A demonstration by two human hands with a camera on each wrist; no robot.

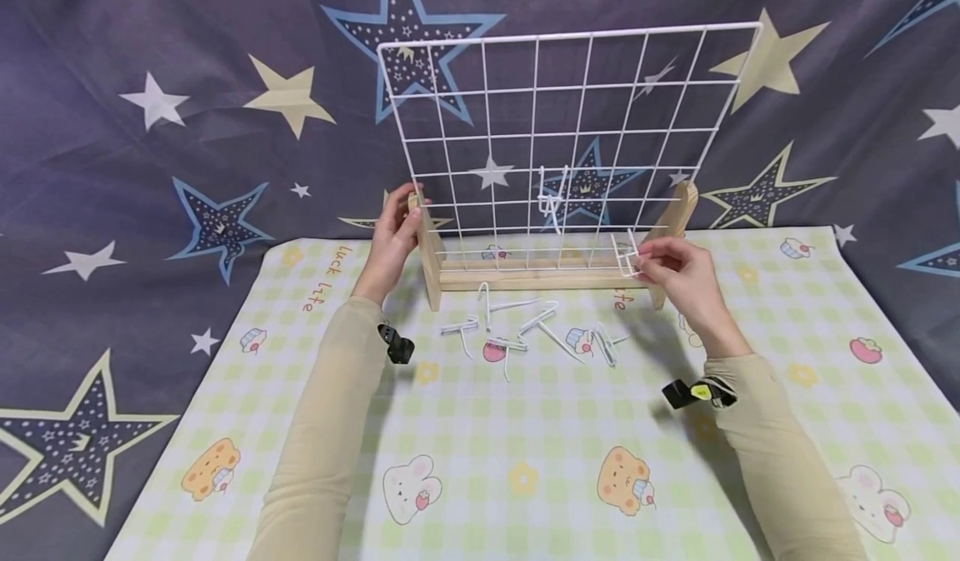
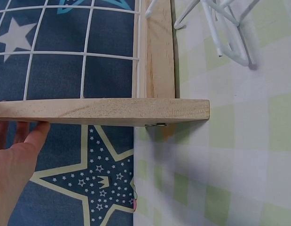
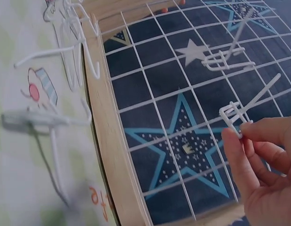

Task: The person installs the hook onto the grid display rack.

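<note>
A white wire grid panel (image 1: 570, 35) stands upright in a wooden stand. My left hand (image 1: 392, 232) grips the stand's left side post (image 1: 428, 252); in the left wrist view its fingertips touch the outer face of that wooden post (image 2: 103, 110). At the grid's lower right, my right hand (image 1: 682, 282) pinches a white wire hook (image 3: 230, 113) between thumb and fingers. The hook is against the grid wires; whether it is seated on them I cannot tell. A second hook (image 1: 551, 201) hangs near the middle of the grid.
Several loose white hooks (image 1: 540, 321) lie on the checked tablecloth (image 1: 480, 436) in front of the stand. The stand's right post (image 1: 678, 207) rises just behind my right hand. A dark star-patterned cloth (image 1: 225, 144) hangs behind the table.
</note>
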